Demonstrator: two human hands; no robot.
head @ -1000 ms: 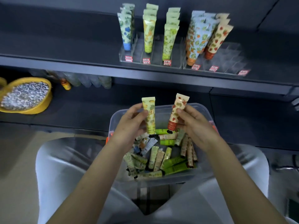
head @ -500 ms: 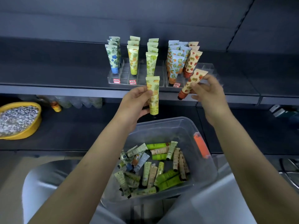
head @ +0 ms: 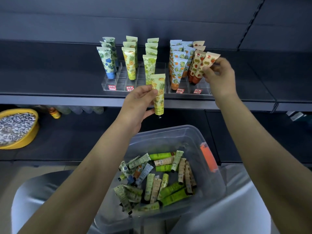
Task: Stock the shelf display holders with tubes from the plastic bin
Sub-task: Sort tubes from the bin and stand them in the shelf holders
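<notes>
Two hands, one tube each: the left hand (head: 137, 105) grips a pineapple tube (head: 158, 93) before the shelf (head: 50, 81); the right hand (head: 220, 76) pinches a strawberry tube (head: 206, 64) at the right holder (head: 187, 85), one of two. One bin (head: 168, 132) sits below.

Upper shelf: dark grey metal board (head: 50, 81), matte.
Back wall: dark grey panel (head: 152, 17) behind it.
Lower shelf: dark board (head: 76, 137) carrying a round yellow bowl (head: 33, 132) of grey-white bits.
Floor (head: 8, 183): pale beige, lower left.
</notes>
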